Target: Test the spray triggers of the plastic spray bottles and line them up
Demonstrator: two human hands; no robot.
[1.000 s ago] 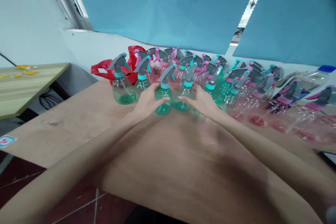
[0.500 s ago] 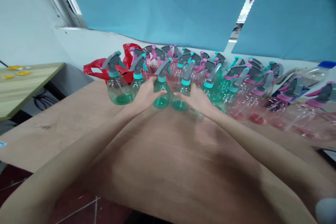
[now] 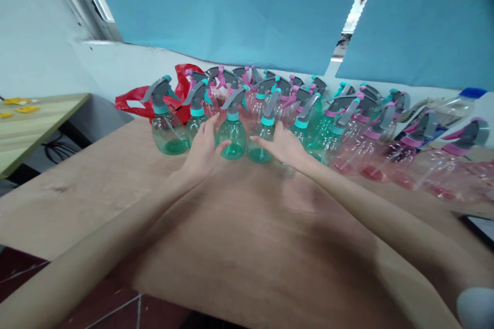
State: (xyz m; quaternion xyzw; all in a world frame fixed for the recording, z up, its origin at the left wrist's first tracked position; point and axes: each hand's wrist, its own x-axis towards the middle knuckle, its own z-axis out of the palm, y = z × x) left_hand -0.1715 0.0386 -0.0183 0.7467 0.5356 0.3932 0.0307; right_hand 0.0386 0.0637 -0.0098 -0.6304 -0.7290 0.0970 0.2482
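Note:
Green-tinted spray bottles with grey trigger heads and turquoise collars stand upright in front of me. My left hand [image 3: 204, 149] is open, its thumb apart from its fingers, left of one green spray bottle [image 3: 233, 139]. It partly covers another green spray bottle [image 3: 196, 122] behind it. My right hand [image 3: 286, 145] is beside a third green spray bottle [image 3: 260, 148], fingers at the bottle's right side and thumb stretched across its front. Its fingers look extended rather than wrapped; whether they touch the bottle I cannot tell. A little green liquid shows in these bottles.
Further left stands another green spray bottle [image 3: 170, 133], near a red plastic bag [image 3: 133, 100]. Several pink spray bottles [image 3: 372, 164] fill the right side and back of the wooden table [image 3: 231, 226]. A dark-edged flat object [image 3: 478, 229] lies at the right. Blue sheeting [image 3: 231, 10] covers the wall.
My left hand has moved left and slightly back from the green spray bottle it was around. My right hand keeps its place beside its bottle. The view has shifted slightly.

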